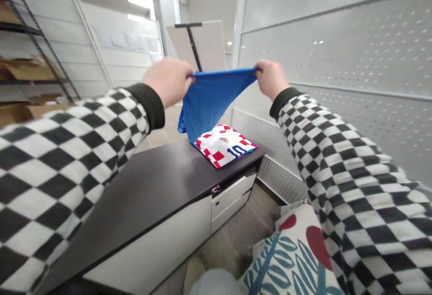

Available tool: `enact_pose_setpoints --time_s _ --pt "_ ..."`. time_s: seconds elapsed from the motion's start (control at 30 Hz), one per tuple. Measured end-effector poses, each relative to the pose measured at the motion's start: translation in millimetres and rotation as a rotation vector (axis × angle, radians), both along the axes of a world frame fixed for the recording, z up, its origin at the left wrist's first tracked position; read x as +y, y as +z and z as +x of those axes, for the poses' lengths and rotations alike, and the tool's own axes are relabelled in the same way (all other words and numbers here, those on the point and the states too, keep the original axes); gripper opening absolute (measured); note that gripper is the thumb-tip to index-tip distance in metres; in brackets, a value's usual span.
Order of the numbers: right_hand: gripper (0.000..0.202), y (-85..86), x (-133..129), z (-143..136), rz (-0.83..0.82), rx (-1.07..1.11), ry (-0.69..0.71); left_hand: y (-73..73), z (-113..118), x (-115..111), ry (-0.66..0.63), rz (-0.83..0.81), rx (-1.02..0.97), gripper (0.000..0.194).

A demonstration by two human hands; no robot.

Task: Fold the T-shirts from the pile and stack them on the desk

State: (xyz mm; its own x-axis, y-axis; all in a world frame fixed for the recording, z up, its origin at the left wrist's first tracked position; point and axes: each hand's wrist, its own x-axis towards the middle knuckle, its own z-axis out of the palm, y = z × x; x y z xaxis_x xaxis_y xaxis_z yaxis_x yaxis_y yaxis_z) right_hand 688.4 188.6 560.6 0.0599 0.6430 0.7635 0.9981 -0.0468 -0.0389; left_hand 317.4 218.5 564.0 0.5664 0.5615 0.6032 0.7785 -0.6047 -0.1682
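Fingers (189,72) of the left hand (168,79) and of the right hand (271,80) are closed in pinches on two corners of a blue cloth (212,99), one at each end of its upper edge. The cloth hangs in the middle of the frame, its lower end meeting the left corner of a red-and-white checked shirt (221,146); whether it rests on that shirt or just beside it, I cannot tell.

For a clean hold, both pinches should sit right at the corners, pulling apart evenly and level so the edge runs straight without twisting. Tension ought to be gentle, since thin fabric would probably slip or skew under a hard tug.

That taut edge runs almost level across the frame, a touch higher at right. From it the body falls down and leftward, narrowing, so its hanging axis slants toward lower left. The shirt lies flat on the dark surface (162,182), its "10" toward lower right. Beyond, a perforated wall (337,70) fills the upper right.
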Motion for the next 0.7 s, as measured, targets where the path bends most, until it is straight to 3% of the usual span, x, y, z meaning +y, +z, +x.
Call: enact_pose_setpoints --time_s 0.03,0.1,0.23,0.3,0.33,0.4,0.47,0.6,0.7 --pt "0.037 -19.0 4 9 -0.022 0.032 -0.039 -24.4 11 4 -0.011 -0.034 -0.015 0.044" --pt "0.038 -71.6 7 25 -0.109 0.036 -0.093 -87.5 31 11 -0.009 -0.141 -0.021 0.035" --pt "0.039 -203.8 -11 44 -0.452 0.086 -0.226 -228.7 60 3 -0.109 -0.324 0.051 0.033" --pt "0.039 -262.2 -27 46 -0.605 0.154 -0.288 -280.7 66 -9 -0.166 -0.437 0.098 0.033" --pt "0.04 -285.5 -35 47 -0.638 0.172 -0.301 -298.6 67 -15 -0.131 -0.476 0.046 0.036" --pt "0.044 -317.7 -46 50 -0.641 0.212 -0.321 -319.4 65 -26 -0.09 -0.525 -0.025 0.039" --pt "0.048 -331.1 -51 52 -0.634 0.298 -0.321 -326.7 58 -34 -0.12 -0.549 -0.068 0.041" --pt "0.062 -321.8 -53 39 -0.667 0.43 -0.317 -329.4 34 -51 -0.316 -0.677 -0.182 0.031" --pt "0.07 -309.9 -63 -6 -0.522 0.416 -0.22 -330.2 9 -73 -0.292 -0.844 -0.316 0.032"
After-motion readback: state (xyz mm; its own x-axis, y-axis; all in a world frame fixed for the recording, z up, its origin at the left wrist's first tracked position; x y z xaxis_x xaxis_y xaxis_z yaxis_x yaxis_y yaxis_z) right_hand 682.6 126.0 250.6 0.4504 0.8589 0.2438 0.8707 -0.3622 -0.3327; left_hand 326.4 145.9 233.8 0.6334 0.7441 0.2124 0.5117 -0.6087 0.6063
